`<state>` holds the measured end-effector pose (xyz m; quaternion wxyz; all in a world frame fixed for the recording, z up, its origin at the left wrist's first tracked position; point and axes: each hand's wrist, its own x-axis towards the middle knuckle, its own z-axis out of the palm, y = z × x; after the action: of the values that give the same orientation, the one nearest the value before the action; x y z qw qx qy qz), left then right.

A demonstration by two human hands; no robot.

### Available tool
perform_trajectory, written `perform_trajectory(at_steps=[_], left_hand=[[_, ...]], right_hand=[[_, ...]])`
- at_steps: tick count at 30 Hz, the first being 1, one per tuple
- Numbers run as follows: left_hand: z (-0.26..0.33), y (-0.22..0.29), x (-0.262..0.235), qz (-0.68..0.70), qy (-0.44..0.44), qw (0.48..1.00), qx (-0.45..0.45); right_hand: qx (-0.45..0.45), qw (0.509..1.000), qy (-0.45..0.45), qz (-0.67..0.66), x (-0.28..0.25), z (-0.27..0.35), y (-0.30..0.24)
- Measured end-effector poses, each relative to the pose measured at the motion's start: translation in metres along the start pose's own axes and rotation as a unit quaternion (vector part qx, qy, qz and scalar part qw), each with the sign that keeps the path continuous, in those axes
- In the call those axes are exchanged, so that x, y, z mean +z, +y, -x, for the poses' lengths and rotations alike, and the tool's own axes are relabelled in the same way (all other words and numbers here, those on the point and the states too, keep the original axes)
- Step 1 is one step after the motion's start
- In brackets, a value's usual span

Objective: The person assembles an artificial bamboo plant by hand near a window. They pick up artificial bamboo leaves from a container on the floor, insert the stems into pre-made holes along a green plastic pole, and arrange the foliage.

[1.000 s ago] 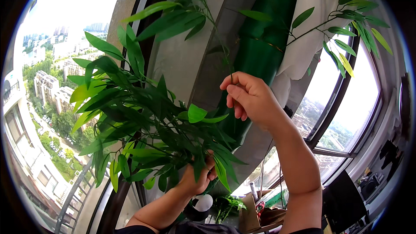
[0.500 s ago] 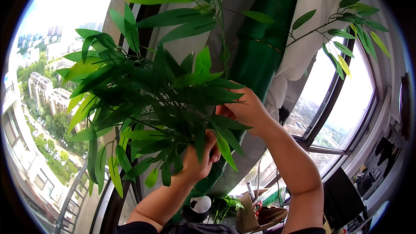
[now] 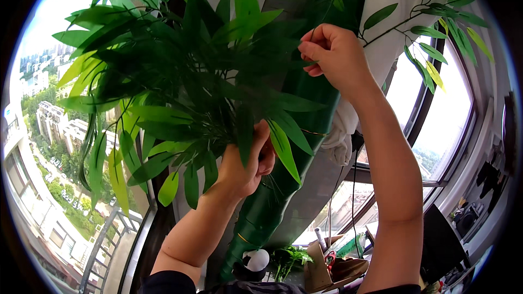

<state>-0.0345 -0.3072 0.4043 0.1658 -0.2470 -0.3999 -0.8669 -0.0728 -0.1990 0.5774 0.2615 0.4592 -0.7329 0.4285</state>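
My left hand (image 3: pixel 246 164) grips the stem end of a bushy artificial leaf bunch (image 3: pixel 163 71), holding it up against a green bamboo-like pole (image 3: pixel 305 125). The leaves fan out to the left and upward, hiding part of the pole. My right hand (image 3: pixel 335 54) is raised higher, fingers pinched together on a thin stem or wire near the pole, just right of the bunch. Another leafy sprig (image 3: pixel 441 16) sticks out at the upper right.
A white curtain (image 3: pixel 348 130) is knotted beside the pole. Windows with dark frames (image 3: pixel 430 125) lie right; city buildings show through the glass on the left (image 3: pixel 49 125). Below sit an open cardboard box (image 3: pixel 327 264) with tools and green pieces.
My left hand lifted the leaf bunch higher and closer to the pole. My right hand rose from beside the bunch to a spot above it, fingers pinched.
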Motion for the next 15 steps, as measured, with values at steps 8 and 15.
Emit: perform_trajectory(at_steps=[8, 15], left_hand=[[-0.027, 0.051, -0.011, -0.056, -0.015, 0.998, 0.025], [-0.041, 0.043, -0.041, -0.063, 0.056, 0.996, 0.021]], right_hand=[[-0.151, 0.945, 0.024, 0.289, 0.000, -0.074, 0.021], [-0.209, 0.888, 0.025, 0.409, 0.007, -0.083, 0.018]])
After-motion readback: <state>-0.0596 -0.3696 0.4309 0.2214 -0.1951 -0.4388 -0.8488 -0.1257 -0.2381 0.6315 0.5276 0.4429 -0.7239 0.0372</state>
